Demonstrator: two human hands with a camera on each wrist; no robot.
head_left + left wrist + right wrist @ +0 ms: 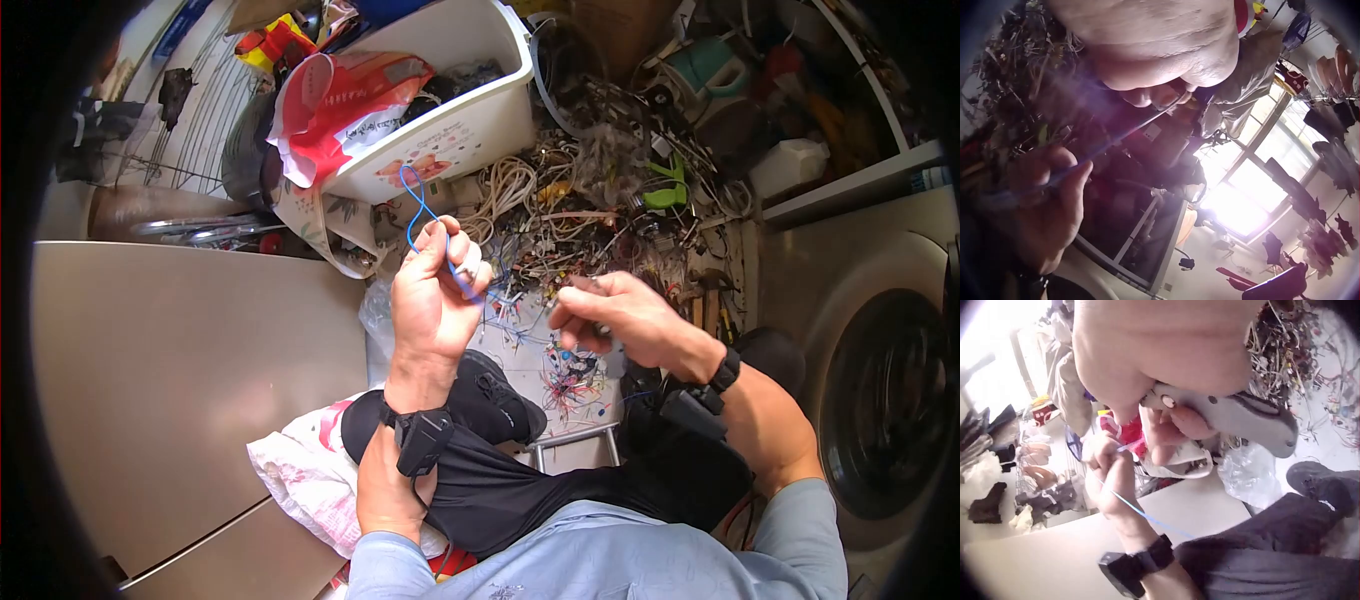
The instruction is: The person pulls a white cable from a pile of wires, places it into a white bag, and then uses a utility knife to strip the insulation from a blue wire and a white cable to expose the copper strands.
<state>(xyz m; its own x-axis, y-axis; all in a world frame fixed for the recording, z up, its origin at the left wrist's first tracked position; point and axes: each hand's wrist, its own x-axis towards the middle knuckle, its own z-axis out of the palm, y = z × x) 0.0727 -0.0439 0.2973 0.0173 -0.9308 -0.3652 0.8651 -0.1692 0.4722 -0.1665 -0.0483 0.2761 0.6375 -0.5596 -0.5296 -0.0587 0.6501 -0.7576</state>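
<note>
In the head view my left hand [437, 300] pinches a thin blue wire [424, 203] between thumb and fingers. A loop of the wire stands up above the fingertips. To the right, my right hand [635, 318] is held lower, apart from the left. The right wrist view shows its fingers curled round a grey-handled folding knife [1229, 415]; the blade is hidden by the hand. Below the left hand in that view, a length of blue wire [1147, 516] trails down toward the dark trousers. The left wrist view shows the wire stretched between both hands.
A heap of tangled wires and cable scraps [560, 235] covers the floor ahead. Behind it stands a white bin [490, 135] with a red bag [350, 95]. Short coloured wire ends [572, 385] lie nearer my feet. A washing machine [840, 260] is at right, a beige panel [200, 370] at left.
</note>
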